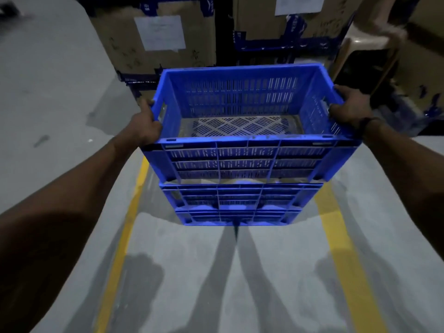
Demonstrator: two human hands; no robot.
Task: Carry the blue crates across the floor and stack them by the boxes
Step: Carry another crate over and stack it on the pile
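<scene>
An empty blue slotted crate [249, 162] is in the middle of the view, held at both short ends. My left hand [145, 126] grips its left rim handle and my right hand [349, 109] grips its right one. Directly under it stand two more blue crates [237, 205] stacked on the floor. The top crate sits just above or on the stack; a thin gap shows at its bottom edge. Large cardboard boxes [163, 37] stand right behind the crates.
The grey floor carries two yellow lines [336, 248] running toward the boxes. A second cardboard box [259, 18] with a paper label stands on a blue pallet frame [276, 43]. A beige plastic object [365, 54] sits at the right.
</scene>
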